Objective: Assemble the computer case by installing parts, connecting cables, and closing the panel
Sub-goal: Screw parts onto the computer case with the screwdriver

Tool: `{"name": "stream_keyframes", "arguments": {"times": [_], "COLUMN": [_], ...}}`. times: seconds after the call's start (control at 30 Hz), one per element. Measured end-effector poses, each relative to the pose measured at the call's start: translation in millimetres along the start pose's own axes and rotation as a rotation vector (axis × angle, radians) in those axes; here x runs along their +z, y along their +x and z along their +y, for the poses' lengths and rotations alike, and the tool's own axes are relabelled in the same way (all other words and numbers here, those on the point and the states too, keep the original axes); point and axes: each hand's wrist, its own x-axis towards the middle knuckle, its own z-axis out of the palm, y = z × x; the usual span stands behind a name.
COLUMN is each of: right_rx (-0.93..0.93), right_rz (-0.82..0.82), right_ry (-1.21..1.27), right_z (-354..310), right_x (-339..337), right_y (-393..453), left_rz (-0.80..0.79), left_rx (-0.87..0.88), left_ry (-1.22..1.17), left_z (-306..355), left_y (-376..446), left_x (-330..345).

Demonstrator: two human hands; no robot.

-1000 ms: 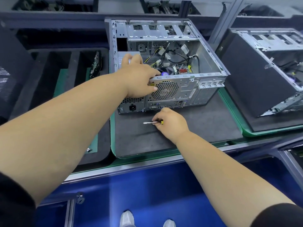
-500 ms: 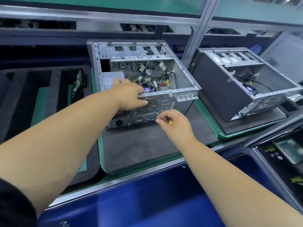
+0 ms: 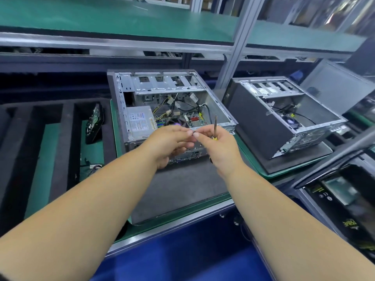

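An open computer case (image 3: 162,88) lies on its side on a grey foam mat (image 3: 182,189), rear panel toward me. Inside are a power supply (image 3: 140,120), cables and a motherboard. My two hands meet in the air above the case's rear edge. My right hand (image 3: 221,147) grips a yellow-handled screwdriver (image 3: 215,124), its shaft pointing up. My left hand (image 3: 168,142) pinches a small dark piece (image 3: 194,132), too small to identify, at its fingertips, where my right hand's fingertip touches it too.
A second open case (image 3: 284,110) sits on its own mat to the right. On the left, a black foam tray (image 3: 50,138) holds a circuit board (image 3: 94,122) standing in a slot. An aluminium post (image 3: 237,47) rises behind the cases. A dark box (image 3: 345,199) lies at lower right.
My left hand came off the case's rear edge and rose toward my right hand. My right hand lifted the screwdriver from the mat and turned it upright. My view tilted upward.
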Motion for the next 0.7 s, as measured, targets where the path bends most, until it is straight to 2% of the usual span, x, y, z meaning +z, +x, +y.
{"name": "stream_keyframes", "arguments": {"times": [0.07,0.27,0.37,0.5,0.6,0.7], "right_rx": [-0.022,-0.046,0.022,0.152,0.073,-0.040], "right_rz": [-0.026,-0.097,-0.133,-0.213,-0.294,-0.309], "right_ry": [-0.013,-0.033,-0.094,-0.321,-0.477,-0.483], "right_z": [-2.9,-8.1,-8.8,-14.2,-15.6,-15.1], "right_x": [1.4,4.8,2.9,-6.1,-18.9,-30.4], "right_y": [-2.7,-9.3,-9.1,-7.6,-7.2,-5.0], "left_rz": [-0.008,-0.016,0.037,0.140,0.171,0.200], "left_rx": [-0.040,-0.129,-0.119,-0.034,-0.001,0.015], "left_ry": [-0.145,-0.342,-0.386,-0.372,-0.387,-0.412], "left_z": [0.7,-3.7,-6.2,-7.6,-4.9,0.0], "left_y": [-1.9,-9.6,-10.7,-10.3,-9.7,-7.5], "left_x": [-2.3,-5.0,-7.6,-13.0,-15.9,-13.9]}}
